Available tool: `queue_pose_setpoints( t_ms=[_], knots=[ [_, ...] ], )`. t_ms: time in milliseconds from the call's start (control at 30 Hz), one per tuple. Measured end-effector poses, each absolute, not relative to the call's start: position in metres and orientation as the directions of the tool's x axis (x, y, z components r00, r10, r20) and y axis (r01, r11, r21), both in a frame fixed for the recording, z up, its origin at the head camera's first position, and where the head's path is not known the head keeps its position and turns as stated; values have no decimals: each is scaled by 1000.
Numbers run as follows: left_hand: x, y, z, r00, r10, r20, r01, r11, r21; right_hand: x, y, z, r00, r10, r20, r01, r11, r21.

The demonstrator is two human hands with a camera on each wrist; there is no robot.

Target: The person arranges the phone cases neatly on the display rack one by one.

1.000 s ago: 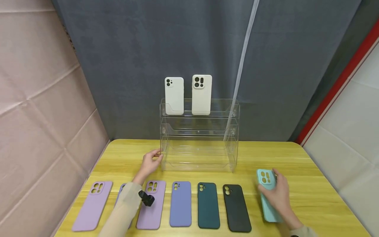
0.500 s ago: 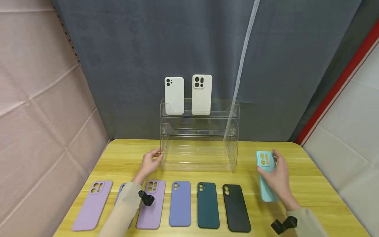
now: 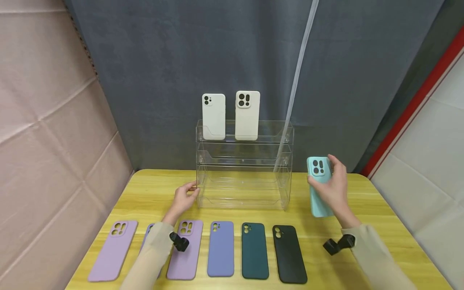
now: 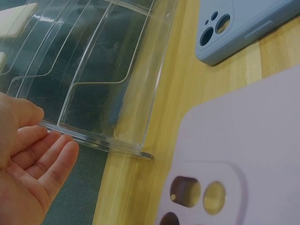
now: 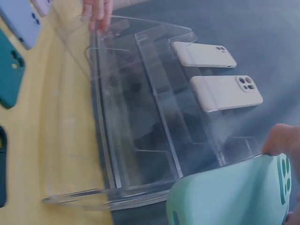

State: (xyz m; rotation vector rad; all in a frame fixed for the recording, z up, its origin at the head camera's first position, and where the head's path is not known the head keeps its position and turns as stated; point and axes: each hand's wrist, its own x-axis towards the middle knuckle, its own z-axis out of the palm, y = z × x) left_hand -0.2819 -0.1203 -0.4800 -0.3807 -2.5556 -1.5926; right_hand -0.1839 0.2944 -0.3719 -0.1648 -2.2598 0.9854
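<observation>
In the head view, a clear acrylic display rack (image 3: pixel 243 189) with stepped tiers stands at the back of the table. My left hand (image 3: pixel 185 199) is at its left side; in the left wrist view the thumb and fingers (image 4: pixel 58 161) lie on either side of the panel's edge, holding it. My right hand (image 3: pixel 335 189) grips a mint-green phone case (image 3: pixel 319 201) by its long edges, held upright above the table right of the rack, camera cutout at the top. Two white phone cases, one with a smaller camera area (image 3: pixel 214 117) and one with a larger one (image 3: pixel 247 117), stand in the top tier.
Along the front of the table lie a lilac case (image 3: pixel 112 253), another lilac case (image 3: pixel 188 257), a violet-blue case (image 3: pixel 221 251), a dark teal case (image 3: pixel 255 253) and a black case (image 3: pixel 290 257). My left sleeve mostly hides another blue one. A grey curtain (image 3: pixel 163 80) hangs behind.
My right hand has lifted the mint-green case off the table and carried it away from me, slightly left, towards the rack's right side. My left hand stays at the rack.
</observation>
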Motion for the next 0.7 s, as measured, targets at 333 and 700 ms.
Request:
queue_pose_setpoints(
  t_ms=[333,700],
  knots=[
    [-283,-121,-482,-963,148,225,266,412,871,-211,285,-328,-757,403,514,-142,667,-731],
    [-282,-120,-481,-960,148,237,278,416,866,-246,269,-284,-717,446,535,-209,595,-776]
  ],
)
